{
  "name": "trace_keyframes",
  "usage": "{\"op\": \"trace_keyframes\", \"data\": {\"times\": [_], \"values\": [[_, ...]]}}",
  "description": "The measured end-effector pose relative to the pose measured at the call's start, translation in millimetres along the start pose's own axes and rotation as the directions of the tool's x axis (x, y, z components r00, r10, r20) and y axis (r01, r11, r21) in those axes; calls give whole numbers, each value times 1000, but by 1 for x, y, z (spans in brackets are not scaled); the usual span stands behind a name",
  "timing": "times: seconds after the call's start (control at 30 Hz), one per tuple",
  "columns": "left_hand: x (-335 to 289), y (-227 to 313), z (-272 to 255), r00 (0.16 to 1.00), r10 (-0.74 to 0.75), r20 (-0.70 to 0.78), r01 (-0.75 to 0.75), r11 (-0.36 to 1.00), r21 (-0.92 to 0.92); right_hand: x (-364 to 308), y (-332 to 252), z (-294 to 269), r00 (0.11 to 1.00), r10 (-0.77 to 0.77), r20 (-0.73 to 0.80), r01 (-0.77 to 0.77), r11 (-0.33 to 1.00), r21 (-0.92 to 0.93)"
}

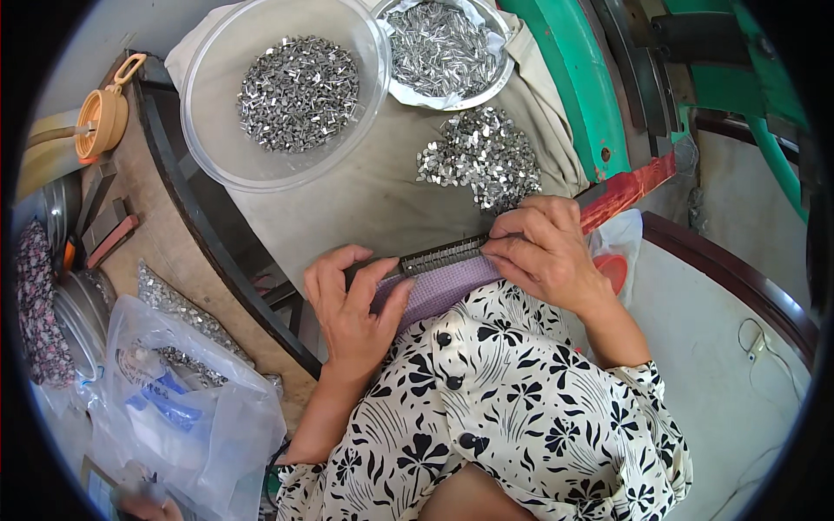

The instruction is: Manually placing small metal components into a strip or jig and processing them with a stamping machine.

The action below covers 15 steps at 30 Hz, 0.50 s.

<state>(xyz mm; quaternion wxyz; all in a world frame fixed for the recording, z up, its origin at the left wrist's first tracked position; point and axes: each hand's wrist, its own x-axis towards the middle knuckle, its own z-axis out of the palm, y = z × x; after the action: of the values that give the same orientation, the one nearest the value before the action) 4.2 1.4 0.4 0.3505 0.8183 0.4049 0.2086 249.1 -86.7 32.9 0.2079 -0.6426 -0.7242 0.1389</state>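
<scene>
A dark, narrow metal bar (443, 255) with a row of small bright metal pieces along it lies across my lap, over a purple woven cloth (447, 289). At its left end, my left hand (352, 300) is closed on it, thumb on the near side and fingers bent over. My right hand (549, 253) pinches the bar's right end; whether a small piece is also between the fingertips is hidden. Just beyond that hand, a heap of small flat shiny metal pieces (486, 161) rests on a beige cloth (347, 213).
A clear plastic tub (201, 130) of small metal pieces stands at the far left of the cloth. Beside it is a metal bowl (502, 78) of thin metal pins. Green machinery (573, 82) rises at right; a plastic bag (200, 434) and orange cup (102, 122) are left.
</scene>
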Motion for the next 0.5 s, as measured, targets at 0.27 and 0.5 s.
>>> {"op": "trace_keyframes", "data": {"times": [0.27,0.5], "values": [[0,-1,0,1000,8,-3,-8,1000,-3,0,-1,1,999,43,-32,-43,999,1],[0,0,-1,1000,3,11,-3,1000,17,-21,1,-8,959,179,-219,-177,984,29]]}}
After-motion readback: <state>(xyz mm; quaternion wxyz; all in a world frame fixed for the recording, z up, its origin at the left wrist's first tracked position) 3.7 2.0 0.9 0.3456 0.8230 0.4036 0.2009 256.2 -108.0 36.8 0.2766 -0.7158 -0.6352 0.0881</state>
